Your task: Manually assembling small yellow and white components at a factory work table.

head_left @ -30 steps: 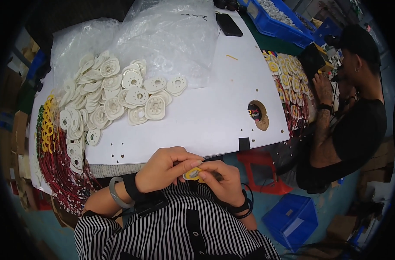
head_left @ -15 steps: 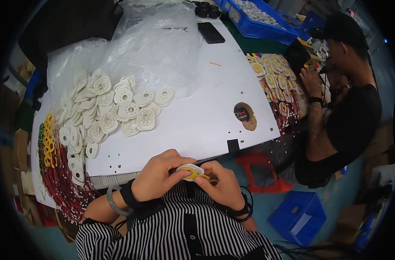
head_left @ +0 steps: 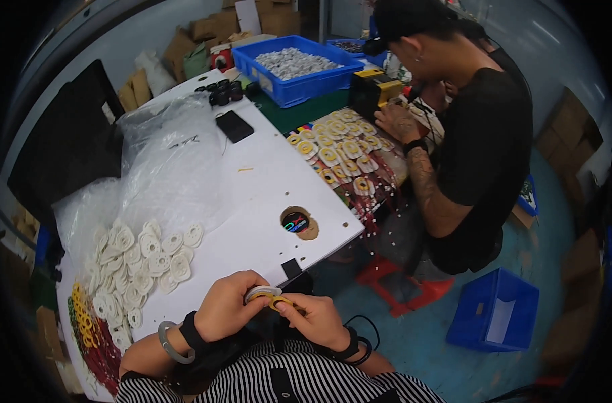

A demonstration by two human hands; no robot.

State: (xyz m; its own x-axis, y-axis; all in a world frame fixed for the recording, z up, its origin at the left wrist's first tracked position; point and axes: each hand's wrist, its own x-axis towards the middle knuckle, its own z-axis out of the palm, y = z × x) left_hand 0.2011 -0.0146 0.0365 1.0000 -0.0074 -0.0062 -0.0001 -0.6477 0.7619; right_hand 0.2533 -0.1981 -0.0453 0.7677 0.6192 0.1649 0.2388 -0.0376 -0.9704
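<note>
The left hand (head_left: 227, 305) is pinched on the white plate (head_left: 261, 291), thumb on the near side, other fingers curled mostly out of sight behind. The right hand (head_left: 317, 321) has the yellow ring (head_left: 278, 299) between thumb and fingers. Plate and ring meet in the gap between the two grips, the ring overlapping the plate's near right part; whether they are joined, I cannot tell. The plate is seen at a low slant, its visible length running sideways from the left grip toward the right fingertips. The ring tilts too, its far end reaching the plate and its near right edge under the right thumb. Left of and beyond the left grip lies the pile (head_left: 135, 269) of white plates; right of the right grip, a blue bin (head_left: 468, 312).
</note>
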